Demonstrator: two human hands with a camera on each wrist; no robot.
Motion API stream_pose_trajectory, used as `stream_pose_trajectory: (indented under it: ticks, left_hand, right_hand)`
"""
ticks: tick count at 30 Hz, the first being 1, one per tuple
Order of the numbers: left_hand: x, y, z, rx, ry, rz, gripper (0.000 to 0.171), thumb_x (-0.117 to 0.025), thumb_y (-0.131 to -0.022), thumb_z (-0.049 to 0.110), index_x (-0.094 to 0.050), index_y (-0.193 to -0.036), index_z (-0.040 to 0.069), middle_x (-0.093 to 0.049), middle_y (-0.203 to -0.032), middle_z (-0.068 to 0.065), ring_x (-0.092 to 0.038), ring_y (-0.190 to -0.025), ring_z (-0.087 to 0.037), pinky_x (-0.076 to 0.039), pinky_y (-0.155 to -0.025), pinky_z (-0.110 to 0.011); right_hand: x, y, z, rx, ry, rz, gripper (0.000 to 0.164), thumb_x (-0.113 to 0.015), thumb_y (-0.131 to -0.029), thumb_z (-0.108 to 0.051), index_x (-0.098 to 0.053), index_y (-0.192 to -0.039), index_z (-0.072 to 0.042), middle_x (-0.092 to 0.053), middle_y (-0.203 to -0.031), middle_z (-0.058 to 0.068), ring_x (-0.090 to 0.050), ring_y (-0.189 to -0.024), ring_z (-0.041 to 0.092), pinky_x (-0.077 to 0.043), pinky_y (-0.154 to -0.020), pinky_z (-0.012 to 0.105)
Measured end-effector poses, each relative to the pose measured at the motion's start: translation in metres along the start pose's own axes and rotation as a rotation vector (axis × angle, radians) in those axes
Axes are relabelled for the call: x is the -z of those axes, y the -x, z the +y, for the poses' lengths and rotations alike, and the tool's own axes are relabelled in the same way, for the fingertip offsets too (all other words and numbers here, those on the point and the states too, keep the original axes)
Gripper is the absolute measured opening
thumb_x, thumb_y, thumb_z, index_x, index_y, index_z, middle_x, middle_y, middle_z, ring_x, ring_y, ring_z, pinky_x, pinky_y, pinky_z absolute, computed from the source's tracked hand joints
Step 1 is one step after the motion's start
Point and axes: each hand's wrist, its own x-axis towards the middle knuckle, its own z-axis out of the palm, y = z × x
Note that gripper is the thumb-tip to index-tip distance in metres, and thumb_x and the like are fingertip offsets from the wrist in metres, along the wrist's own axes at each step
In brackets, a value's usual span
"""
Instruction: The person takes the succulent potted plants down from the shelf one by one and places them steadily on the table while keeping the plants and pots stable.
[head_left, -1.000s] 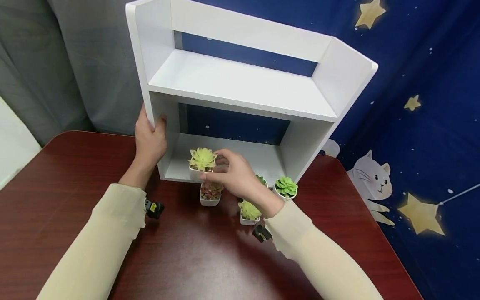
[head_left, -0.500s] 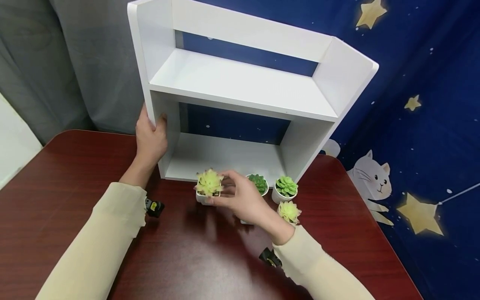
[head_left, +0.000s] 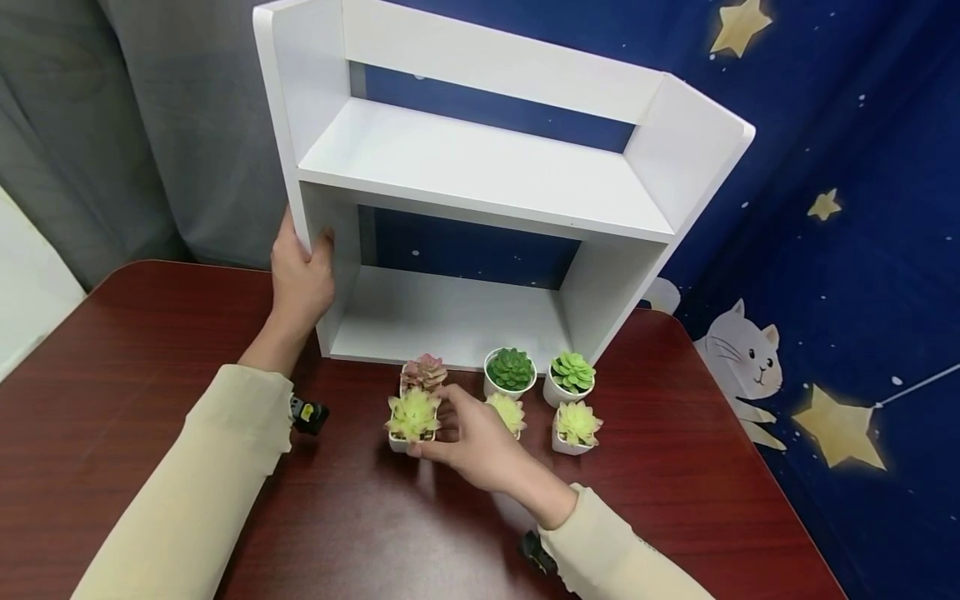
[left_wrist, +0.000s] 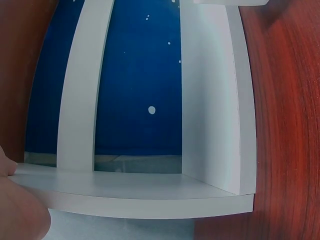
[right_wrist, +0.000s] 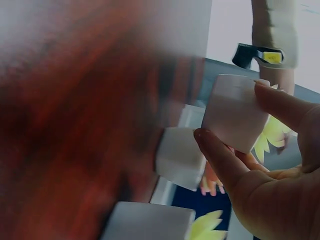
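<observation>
My right hand (head_left: 480, 442) pinches the white pot of a yellow-green potted succulent (head_left: 414, 415) between thumb and fingers. In the right wrist view this held pot (right_wrist: 235, 112) is farther from the tabletop than the white pot (right_wrist: 180, 157) behind it. A reddish potted succulent (head_left: 425, 372) stands just behind the held one, at the shelf's front edge. Another yellow-green succulent (head_left: 508, 412) is partly hidden by my right hand. My left hand (head_left: 302, 271) grips the left side panel of the white two-tier shelf (head_left: 480, 171), thumb on the inner face.
Right of my right hand stand a dark green succulent (head_left: 511, 369), a bright green one (head_left: 572, 372) and a yellow-green one (head_left: 577, 423). All are on the reddish-brown table (head_left: 352, 533). A dark blue curtain (head_left: 862, 275) hangs behind, a grey one (head_left: 165, 125) at left.
My right hand has carried the yellow-green succulent from the shelf's lower front edge toward me and down, uncovering the reddish one and the plants at right. My left hand stays on the shelf's side.
</observation>
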Motion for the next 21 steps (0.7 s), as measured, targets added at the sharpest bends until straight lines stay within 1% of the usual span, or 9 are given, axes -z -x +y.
stream_pose_trajectory:
  ticks: [4,6,9,13,21]
  left_hand:
    - [0.000,0.000,0.000,-0.006,-0.002,0.002,0.046,-0.047,-0.103,0.013,-0.045,-0.149,0.010,-0.053,-0.148,-0.014,-0.050,-0.133,-0.029,-0.037,-0.115,-0.054]
    - [-0.001,0.000,0.001,-0.005,-0.004,-0.002,0.046,-0.047,-0.103,0.013,-0.045,-0.149,0.010,-0.053,-0.148,-0.014,-0.050,-0.132,-0.029,-0.037,-0.114,-0.055]
    - [0.001,0.000,0.001,-0.003,-0.009,-0.007,0.046,-0.046,-0.103,0.013,-0.044,-0.149,0.010,-0.053,-0.148,-0.015,-0.050,-0.132,-0.029,-0.038,-0.114,-0.055]
    - [0.000,0.000,0.000,-0.012,-0.008,-0.009,0.046,-0.047,-0.103,0.013,-0.044,-0.149,0.009,-0.053,-0.147,-0.015,-0.050,-0.132,-0.030,-0.038,-0.114,-0.055]
    - [0.000,0.001,0.001,-0.007,-0.008,-0.008,0.047,-0.047,-0.103,0.013,-0.044,-0.150,0.011,-0.052,-0.148,-0.015,-0.049,-0.134,-0.028,-0.037,-0.115,-0.053]
  right_hand:
    - [-0.005,0.000,0.006,-0.016,0.042,-0.011,0.053,-0.083,-0.084,-0.027,-0.055,-0.125,-0.007,-0.072,-0.117,0.012,-0.070,-0.110,0.025,-0.056,-0.093,0.038]
    - [-0.006,0.000,0.008,-0.028,0.067,-0.011,0.055,-0.083,-0.084,-0.028,-0.055,-0.126,-0.006,-0.071,-0.118,0.014,-0.070,-0.110,0.027,-0.056,-0.093,0.040]
    - [-0.010,-0.001,0.010,-0.036,0.091,-0.014,0.054,-0.083,-0.084,-0.028,-0.055,-0.125,-0.007,-0.071,-0.119,0.015,-0.069,-0.110,0.028,-0.056,-0.093,0.041]
    - [-0.011,-0.001,0.013,-0.035,0.101,-0.003,0.053,-0.083,-0.084,-0.027,-0.055,-0.125,-0.008,-0.070,-0.122,0.015,-0.069,-0.112,0.029,-0.055,-0.094,0.042]
    - [-0.014,-0.001,0.015,-0.046,0.109,0.014,0.056,-0.083,-0.084,-0.029,-0.055,-0.127,-0.007,-0.070,-0.119,0.017,-0.069,-0.110,0.030,-0.055,-0.094,0.045]
